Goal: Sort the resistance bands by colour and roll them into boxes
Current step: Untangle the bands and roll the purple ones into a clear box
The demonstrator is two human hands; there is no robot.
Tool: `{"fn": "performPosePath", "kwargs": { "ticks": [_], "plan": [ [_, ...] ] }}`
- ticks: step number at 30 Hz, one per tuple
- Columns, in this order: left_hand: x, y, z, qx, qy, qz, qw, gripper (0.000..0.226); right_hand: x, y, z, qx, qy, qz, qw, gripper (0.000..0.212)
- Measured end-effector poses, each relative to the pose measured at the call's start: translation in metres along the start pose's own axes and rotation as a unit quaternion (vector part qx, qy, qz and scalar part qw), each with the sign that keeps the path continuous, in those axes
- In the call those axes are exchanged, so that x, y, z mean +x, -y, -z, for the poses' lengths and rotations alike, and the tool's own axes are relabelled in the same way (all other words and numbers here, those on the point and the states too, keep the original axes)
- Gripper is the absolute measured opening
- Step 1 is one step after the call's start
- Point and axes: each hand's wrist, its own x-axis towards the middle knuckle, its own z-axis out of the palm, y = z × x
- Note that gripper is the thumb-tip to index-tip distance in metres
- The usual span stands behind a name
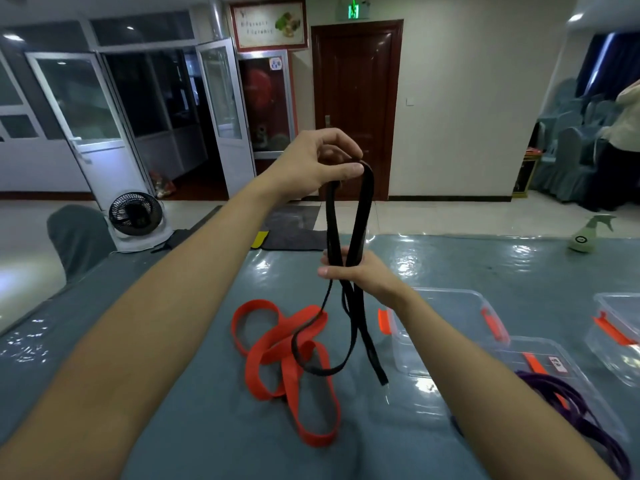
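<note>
A black band (349,216) is being held up over the counter (194,393), pinched at its top fold by the left hand (322,161) and gripped lower down by the right hand (360,271). A red band (287,358) is lying unrolled beneath, while a purple band (568,403) is already resting in a clear box (595,410); two other boxes (446,327) appear unfilled.

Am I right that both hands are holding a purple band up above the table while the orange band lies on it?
Not quite: the head view shows the left hand and right hand holding a black band, not a purple one. The orange band does lie on the table.
</note>
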Motion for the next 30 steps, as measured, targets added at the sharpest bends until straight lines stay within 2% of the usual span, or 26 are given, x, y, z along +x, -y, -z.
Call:
{"fn": "performPosePath", "kwargs": {
  "ticks": [3, 7, 9, 11, 13, 16, 18, 19, 21, 22, 24, 26, 27, 28, 30],
  "plan": [
    [-0.004, -0.005, 0.005, -0.009, -0.015, -0.003, 1.000, 0.025, 0.000, -0.012, -0.017, 0.032, 0.014, -0.022, 0.999, 0.052],
    [-0.023, 0.015, 0.035, -0.064, -0.078, 0.032, 0.994, 0.026, 0.000, -0.024, -0.011, 0.005, -0.003, -0.054, 0.999, 0.014],
    [-0.041, 0.043, 0.058, -0.120, -0.128, 0.069, 0.982, 0.028, -0.001, -0.022, 0.001, -0.005, -0.031, -0.066, 0.997, 0.014],
    [-0.064, 0.079, 0.073, -0.182, -0.170, 0.106, 0.963, 0.028, 0.001, -0.014, 0.015, -0.027, -0.037, -0.067, 0.997, 0.024],
    [-0.091, 0.119, 0.077, -0.239, -0.207, 0.137, 0.939, 0.028, 0.004, -0.004, 0.023, -0.061, 0.011, -0.068, 0.996, 0.027],
    [-0.129, 0.171, 0.075, -0.318, -0.255, 0.172, 0.897, 0.030, 0.009, 0.008, 0.028, -0.106, 0.107, -0.087, 0.985, 0.017],
    [-0.152, 0.197, 0.069, -0.337, -0.277, 0.209, 0.875, 0.032, 0.012, 0.015, 0.029, -0.180, 0.117, -0.087, 0.973, 0.017],
    [-0.164, 0.208, 0.063, -0.319, -0.276, 0.234, 0.876, 0.032, 0.014, 0.018, 0.029, -0.208, 0.114, -0.086, 0.968, 0.016],
    [-0.190, 0.225, 0.041, -0.232, -0.229, 0.291, 0.899, 0.033, 0.015, 0.026, 0.030, -0.246, 0.113, -0.082, 0.959, 0.016],
    [-0.202, 0.232, 0.028, -0.173, -0.174, 0.326, 0.913, 0.031, 0.015, 0.029, 0.030, -0.266, 0.117, -0.081, 0.953, 0.018],
    [-0.220, 0.242, -0.002, -0.044, 0.002, 0.397, 0.917, 0.028, 0.015, 0.035, 0.030, -0.311, 0.141, -0.092, 0.935, 0.020],
    [-0.224, 0.240, -0.032, 0.096, 0.181, 0.410, 0.889, 0.057, 0.012, 0.040, 0.028, -0.357, 0.184, -0.123, 0.907, 0.021],
    [-0.220, 0.233, -0.047, 0.129, 0.218, 0.385, 0.887, 0.074, 0.009, 0.041, 0.028, -0.383, 0.206, -0.136, 0.890, 0.020],
    [-0.212, 0.224, -0.063, 0.126, 0.217, 0.351, 0.902, 0.086, 0.006, 0.042, 0.028, -0.411, 0.220, -0.144, 0.873, 0.020],
    [-0.190, 0.200, -0.094, 0.045, 0.172, 0.292, 0.940, 0.100, -0.002, 0.044, 0.030, -0.459, 0.229, -0.148, 0.845, 0.022]
  ]
}}
